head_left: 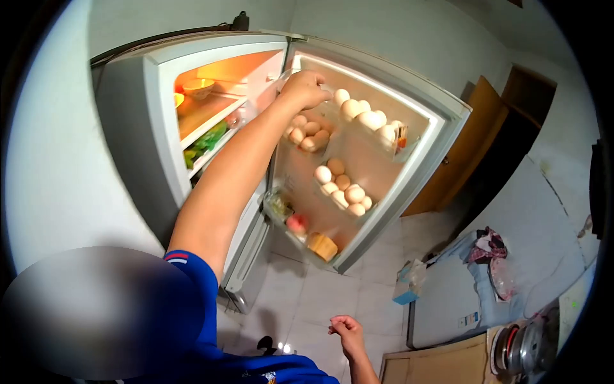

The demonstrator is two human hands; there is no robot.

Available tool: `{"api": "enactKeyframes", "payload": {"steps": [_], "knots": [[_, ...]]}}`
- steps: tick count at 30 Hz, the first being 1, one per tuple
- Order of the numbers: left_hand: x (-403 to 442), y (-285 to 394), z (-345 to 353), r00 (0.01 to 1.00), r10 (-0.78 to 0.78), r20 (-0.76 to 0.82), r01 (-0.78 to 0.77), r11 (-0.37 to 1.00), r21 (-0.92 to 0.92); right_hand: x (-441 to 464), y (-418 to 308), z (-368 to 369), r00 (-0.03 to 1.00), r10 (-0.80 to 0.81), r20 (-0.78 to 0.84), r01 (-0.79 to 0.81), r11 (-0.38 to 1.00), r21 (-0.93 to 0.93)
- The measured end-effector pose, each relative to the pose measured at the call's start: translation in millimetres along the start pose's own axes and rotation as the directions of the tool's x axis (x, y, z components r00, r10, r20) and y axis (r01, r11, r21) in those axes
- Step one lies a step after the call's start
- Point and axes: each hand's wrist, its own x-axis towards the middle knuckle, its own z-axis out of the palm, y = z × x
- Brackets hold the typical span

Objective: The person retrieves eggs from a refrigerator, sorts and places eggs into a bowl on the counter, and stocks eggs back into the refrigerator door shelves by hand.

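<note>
Reaching in is judged the step: left hand (pixel 307 91), upper middle, is placed just beside eggs (pixel 368 120) racked on the fridge door (pixel 377 168); a careful touch is likely called for next. Fingertips are half hidden, so grip can't be told. Right hand (pixel 346 329), lower middle, is held half-curled, contents unclear, forearm cut off by bottom edge.

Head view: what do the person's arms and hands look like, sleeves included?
The left hand and right hand wear no visible gloves or watch. On the left arm, a short blue sleeve has red and white stripes near its hem.
</note>
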Motion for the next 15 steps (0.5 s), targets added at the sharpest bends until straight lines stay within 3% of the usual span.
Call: {"api": "enactKeyframes", "payload": {"steps": [2,4,6,10,11,15], "knots": [[27,1,8,0.966,-0.084,0.244,0.087,0.996,-0.001,9,-10,-1,0.993,-0.024,-0.116,0.031,0.997,0.063],[42,0,12,0.953,-0.086,0.289,0.075,0.996,0.049,19,-14,-5,0.988,-0.026,-0.151,0.035,0.997,0.061],[52,-2,15,0.888,-0.049,0.457,0.027,0.998,0.055,27,-14,-12,0.977,-0.077,-0.200,0.090,0.994,0.059],[62,-4,25,0.865,-0.041,0.501,-0.001,0.996,0.084,49,-27,-21,0.963,-0.103,-0.250,0.130,0.987,0.094],[63,-1,24,0.816,-0.083,0.573,0.055,0.996,0.067,55,-32,-23,0.960,-0.113,-0.256,0.137,0.987,0.080],[58,-3,32,0.889,-0.043,0.455,-0.019,0.991,0.132,76,-52,-27,0.957,-0.162,-0.240,0.188,0.978,0.090]]}}
